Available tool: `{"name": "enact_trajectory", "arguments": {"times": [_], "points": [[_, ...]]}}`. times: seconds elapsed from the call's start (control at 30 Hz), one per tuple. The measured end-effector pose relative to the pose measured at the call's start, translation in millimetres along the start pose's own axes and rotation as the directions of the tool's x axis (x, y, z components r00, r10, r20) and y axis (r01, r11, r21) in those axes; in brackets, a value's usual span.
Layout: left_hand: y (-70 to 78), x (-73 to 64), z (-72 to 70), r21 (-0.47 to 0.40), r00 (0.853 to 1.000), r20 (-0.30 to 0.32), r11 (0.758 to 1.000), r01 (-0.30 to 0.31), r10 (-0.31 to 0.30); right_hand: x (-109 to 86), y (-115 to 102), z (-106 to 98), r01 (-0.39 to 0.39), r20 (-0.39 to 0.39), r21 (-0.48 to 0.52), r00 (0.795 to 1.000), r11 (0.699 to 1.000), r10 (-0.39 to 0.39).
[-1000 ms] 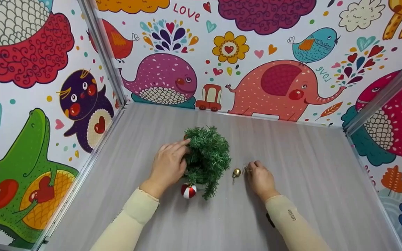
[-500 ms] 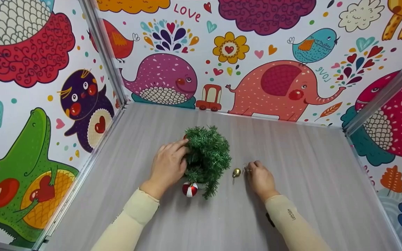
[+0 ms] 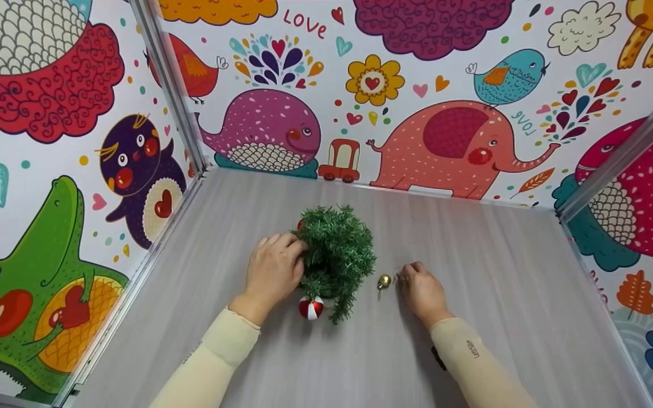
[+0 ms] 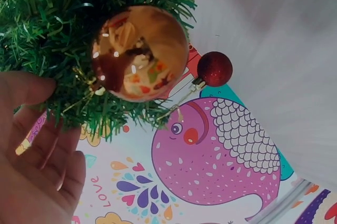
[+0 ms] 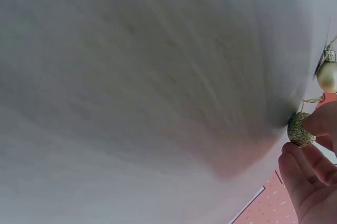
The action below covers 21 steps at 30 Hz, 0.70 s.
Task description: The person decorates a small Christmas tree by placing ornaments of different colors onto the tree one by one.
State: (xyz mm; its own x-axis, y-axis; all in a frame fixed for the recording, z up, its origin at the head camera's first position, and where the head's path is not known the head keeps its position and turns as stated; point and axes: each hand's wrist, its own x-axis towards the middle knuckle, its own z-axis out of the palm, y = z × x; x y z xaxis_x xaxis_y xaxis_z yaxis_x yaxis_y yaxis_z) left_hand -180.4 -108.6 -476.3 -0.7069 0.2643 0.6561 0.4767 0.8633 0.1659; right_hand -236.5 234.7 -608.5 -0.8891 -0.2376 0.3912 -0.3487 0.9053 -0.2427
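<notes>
A small artificial Christmas tree [image 3: 340, 243] stands on the table, a red-and-white ball [image 3: 310, 307] hanging at its near side. My left hand [image 3: 275, 263] is at its left side and holds the green branches between thumb and fingers; the fingertips are partly hidden by them. In the left wrist view a shiny gold ball [image 4: 141, 52] and a small red glitter ball [image 4: 215, 69] hang beside that hand. My right hand [image 3: 424, 289] rests low on the table and pinches a gold glitter ball [image 5: 301, 129]. Just left of it lies a smooth gold ball [image 3: 384, 281] with its string.
The grey wood-grain table [image 3: 508, 272] is enclosed by printed walls [image 3: 417, 73] at the back and both sides. Metal corner posts [image 3: 170, 85] stand at the back corners.
My left fingers have drawn back and down from the tree's upper left, uncovering a bit of a red ball. The red-and-white ball has shifted slightly right and up. The right hand has stayed still.
</notes>
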Motion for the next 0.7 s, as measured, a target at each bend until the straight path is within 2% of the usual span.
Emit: {"name": "enact_trajectory", "arguments": {"times": [0.23, 0.37, 0.53, 0.7], "points": [[0.4, 0.7, -0.1, -0.017, 1.000, -0.010, 1.000, -0.002, 0.001, -3.0, 3.2, -3.5, 0.026, -0.027, 0.026, 0.999, 0.999, -0.025], [0.4, 0.7, -0.1, -0.020, 1.000, -0.003, 1.000, -0.002, 0.002, -6.0, 4.1, -9.4, 0.046, -0.073, 0.059, 0.996, 0.997, -0.042], [0.0, 0.8, 0.2, -0.018, 1.000, 0.001, 1.000, -0.001, 0.001, -8.8, -0.8, -25.2, 0.098, -0.140, 0.120, 0.987, 0.988, -0.081], [0.2, 1.0, -0.3, -0.012, 1.000, 0.000, 1.000, -0.004, 0.004, -11.1, -13.1, -46.8, 0.187, -0.200, 0.163, 0.968, 0.969, -0.153]]}}
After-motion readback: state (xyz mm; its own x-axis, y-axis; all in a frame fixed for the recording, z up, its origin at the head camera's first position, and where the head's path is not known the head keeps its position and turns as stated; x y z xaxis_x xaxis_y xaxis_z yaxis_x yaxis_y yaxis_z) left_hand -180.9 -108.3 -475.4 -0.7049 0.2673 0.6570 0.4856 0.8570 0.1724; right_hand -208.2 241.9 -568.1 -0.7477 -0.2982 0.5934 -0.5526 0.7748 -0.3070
